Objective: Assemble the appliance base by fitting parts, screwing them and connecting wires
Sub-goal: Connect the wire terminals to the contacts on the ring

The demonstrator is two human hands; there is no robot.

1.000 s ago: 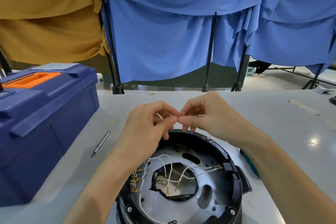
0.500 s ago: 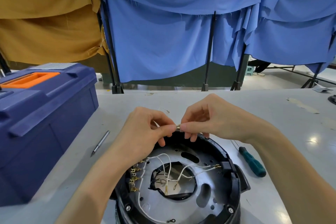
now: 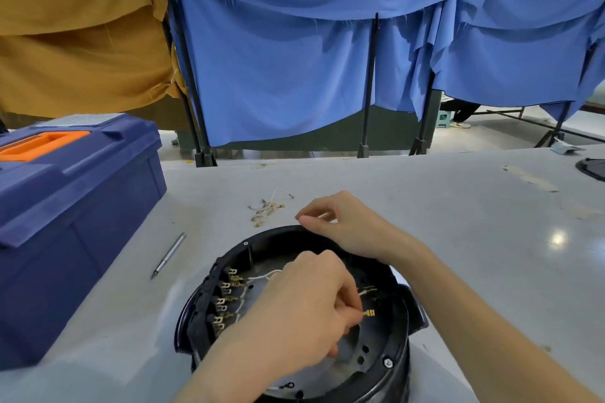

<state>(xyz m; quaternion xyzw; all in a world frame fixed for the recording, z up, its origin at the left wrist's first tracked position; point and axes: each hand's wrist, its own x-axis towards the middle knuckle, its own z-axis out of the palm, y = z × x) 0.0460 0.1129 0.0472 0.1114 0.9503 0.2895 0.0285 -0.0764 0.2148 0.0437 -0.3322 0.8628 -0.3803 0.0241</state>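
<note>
The round black appliance base (image 3: 397, 337) lies open side up on the grey table near me. A row of brass terminals (image 3: 225, 301) lines its left inner wall, and white wires (image 3: 262, 277) run from them. My left hand (image 3: 304, 314) reaches into the base and pinches a wire end with a brass connector (image 3: 370, 313) that sticks out past its fingertips. My right hand (image 3: 343, 226) rests on the far rim, its fingers pointing left and loosely bent, with nothing visible between them. The left hand hides the base's centre.
A bunch of loose wires with brass ends (image 3: 268, 206) lies on the table (image 3: 458, 222) beyond the base. A slim silver tool (image 3: 168, 255) lies to the left, beside a large blue toolbox (image 3: 75, 213). A dark object (image 3: 592, 167) sits at the far right edge.
My hands have parted from their joint pinch above the base. The left hand went down into the base with the wire end; the right stayed at the far rim. The view tilted, revealing the loose wires.
</note>
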